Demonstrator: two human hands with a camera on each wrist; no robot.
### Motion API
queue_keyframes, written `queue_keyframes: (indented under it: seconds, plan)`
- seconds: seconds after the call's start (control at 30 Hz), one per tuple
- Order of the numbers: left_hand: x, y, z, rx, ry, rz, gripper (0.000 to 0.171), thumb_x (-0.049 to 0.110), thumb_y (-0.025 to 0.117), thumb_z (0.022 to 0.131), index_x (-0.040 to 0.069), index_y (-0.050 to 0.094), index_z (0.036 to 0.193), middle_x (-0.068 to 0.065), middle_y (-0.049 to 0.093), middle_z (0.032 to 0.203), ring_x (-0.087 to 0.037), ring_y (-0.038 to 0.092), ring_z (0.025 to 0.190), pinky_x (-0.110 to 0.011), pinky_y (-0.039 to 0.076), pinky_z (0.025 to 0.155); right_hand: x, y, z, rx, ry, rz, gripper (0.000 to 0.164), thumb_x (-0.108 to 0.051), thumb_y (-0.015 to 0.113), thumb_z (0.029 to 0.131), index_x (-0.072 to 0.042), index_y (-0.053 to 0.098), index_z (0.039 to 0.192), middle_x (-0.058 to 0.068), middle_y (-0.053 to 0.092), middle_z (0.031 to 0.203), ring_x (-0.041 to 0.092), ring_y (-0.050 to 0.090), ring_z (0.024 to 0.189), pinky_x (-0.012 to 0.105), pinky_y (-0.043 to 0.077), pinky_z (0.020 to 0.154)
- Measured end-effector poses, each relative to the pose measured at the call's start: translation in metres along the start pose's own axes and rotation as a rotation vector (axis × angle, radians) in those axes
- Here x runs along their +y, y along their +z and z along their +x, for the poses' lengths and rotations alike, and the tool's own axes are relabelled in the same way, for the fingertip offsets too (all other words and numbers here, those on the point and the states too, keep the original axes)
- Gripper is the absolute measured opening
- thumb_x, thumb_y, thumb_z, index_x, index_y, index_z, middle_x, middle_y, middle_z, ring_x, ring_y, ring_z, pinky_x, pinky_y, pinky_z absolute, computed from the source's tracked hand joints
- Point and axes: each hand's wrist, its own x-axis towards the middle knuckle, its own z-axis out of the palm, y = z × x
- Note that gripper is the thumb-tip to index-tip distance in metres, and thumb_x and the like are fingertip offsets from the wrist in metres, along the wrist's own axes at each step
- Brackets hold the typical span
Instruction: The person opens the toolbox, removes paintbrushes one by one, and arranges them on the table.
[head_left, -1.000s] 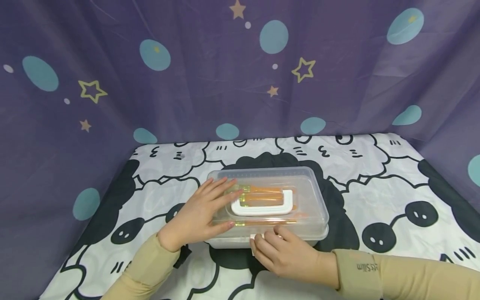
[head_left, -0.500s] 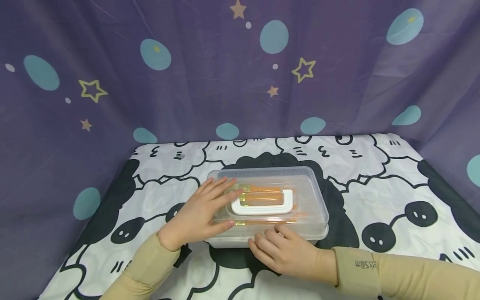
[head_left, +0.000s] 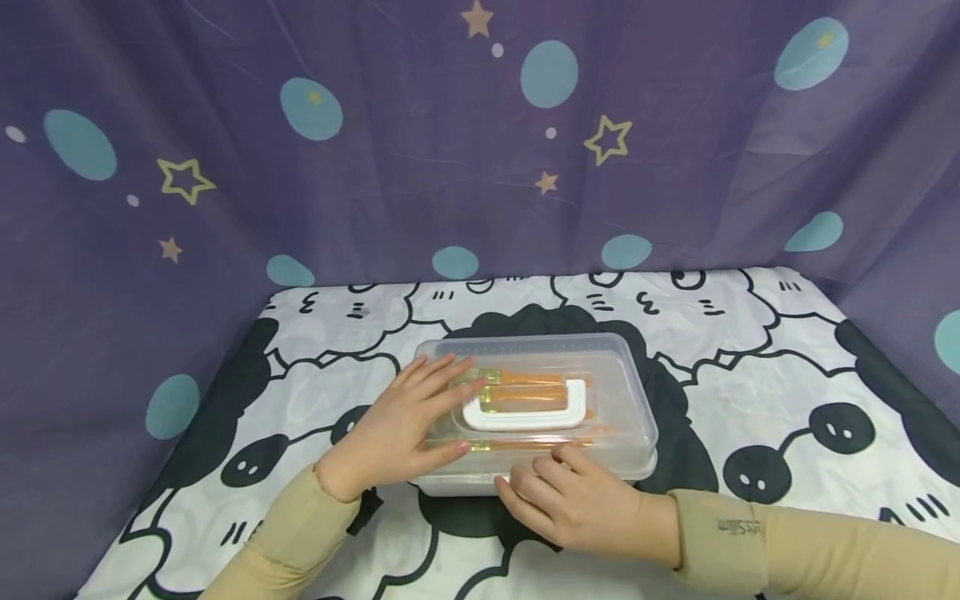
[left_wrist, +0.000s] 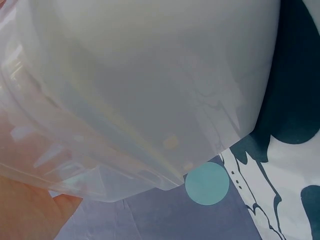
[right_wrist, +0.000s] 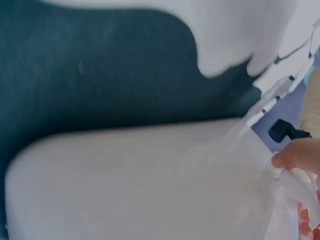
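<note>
A clear-lidded plastic box [head_left: 633,417] sits on the cloth, its white carry handle [head_left: 525,422] folded down on the lid. Several paintbrushes [head_left: 534,378] with orange handles show through the lid. My left hand [head_left: 386,425] lies spread over the lid's left end, fingertips beside the handle; in the left wrist view the box's side wall [left_wrist: 165,70] covers most of the frame. At the front edge my right hand [head_left: 573,504] has its fingers curled over the white latch [right_wrist: 299,192], which lies between thumb and fingers in the right wrist view.
Under the box spreads a white cloth [head_left: 787,367] with black cartoon sheep printed on it. A purple curtain [head_left: 420,183] with stars and blue ovals hangs behind and at both sides.
The white latch, seen sticking out by my right fingers a second ago, is now hidden behind them in the head view. My left hand and the box have stayed put.
</note>
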Motion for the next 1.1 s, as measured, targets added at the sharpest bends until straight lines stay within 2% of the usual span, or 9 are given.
queue_keyframes:
  seconds: [0.13, 0.33, 0.53, 0.73, 0.93, 1.1]
  plan:
    - [0.000, -0.001, 0.001, 0.005, 0.001, 0.004, 0.061, 0.047, 0.059, 0.089, 0.019, 0.046, 0.142, -0.009, 0.038, 0.150, -0.032, 0.032, 0.139, -0.056, 0.022, 0.117, 0.007, -0.002, 0.003, 0.013, -0.020, -0.023, 0.026, -0.014, 0.040, 0.099, -0.013, 0.064, 0.109, -0.001, 0.059, 0.092, 0.014, 0.052, 0.074, 0.026, 0.041, 0.063]
    - [-0.001, -0.002, 0.002, 0.015, 0.011, 0.007, 0.061, 0.054, 0.051, 0.092, 0.019, 0.047, 0.142, -0.010, 0.039, 0.149, -0.032, 0.032, 0.139, -0.056, 0.022, 0.117, 0.013, -0.005, 0.003, 0.002, -0.013, -0.001, 0.028, -0.012, 0.038, 0.100, -0.013, 0.064, 0.111, -0.001, 0.059, 0.093, 0.014, 0.051, 0.073, 0.026, 0.042, 0.064]
    - [-0.003, -0.002, 0.004, 0.034, 0.027, 0.020, 0.062, 0.048, 0.059, 0.089, 0.018, 0.047, 0.141, -0.010, 0.039, 0.149, -0.033, 0.034, 0.138, -0.057, 0.024, 0.116, 0.017, -0.006, 0.001, 0.013, -0.040, 0.027, 0.028, -0.011, 0.039, 0.100, -0.010, 0.065, 0.111, -0.001, 0.060, 0.093, 0.013, 0.050, 0.071, 0.024, 0.042, 0.064]
    - [-0.002, -0.001, 0.005, 0.041, 0.035, 0.018, 0.062, 0.046, 0.061, 0.088, 0.018, 0.047, 0.141, -0.011, 0.040, 0.148, -0.034, 0.035, 0.137, -0.057, 0.024, 0.115, 0.018, -0.009, 0.002, 0.061, -0.121, 0.068, 0.028, -0.011, 0.042, 0.099, -0.011, 0.069, 0.105, -0.001, 0.063, 0.091, 0.012, 0.049, 0.066, 0.023, 0.043, 0.061]
    - [-0.001, 0.001, 0.003, 0.036, 0.040, 0.023, 0.061, 0.052, 0.053, 0.092, 0.018, 0.047, 0.142, -0.011, 0.039, 0.149, -0.035, 0.035, 0.137, -0.058, 0.025, 0.115, 0.017, -0.011, 0.004, 0.140, -0.220, 0.135, 0.026, -0.012, 0.042, 0.099, -0.012, 0.068, 0.100, -0.006, 0.061, 0.086, 0.007, 0.048, 0.067, 0.019, 0.039, 0.061]
    - [-0.001, 0.001, 0.001, 0.037, 0.025, 0.018, 0.061, 0.050, 0.057, 0.090, 0.018, 0.047, 0.142, -0.010, 0.039, 0.149, -0.033, 0.034, 0.138, -0.057, 0.024, 0.116, 0.013, -0.011, 0.003, 0.122, -0.272, 0.183, 0.027, -0.013, 0.041, 0.100, -0.015, 0.068, 0.102, -0.009, 0.058, 0.084, 0.006, 0.048, 0.070, 0.019, 0.041, 0.064]
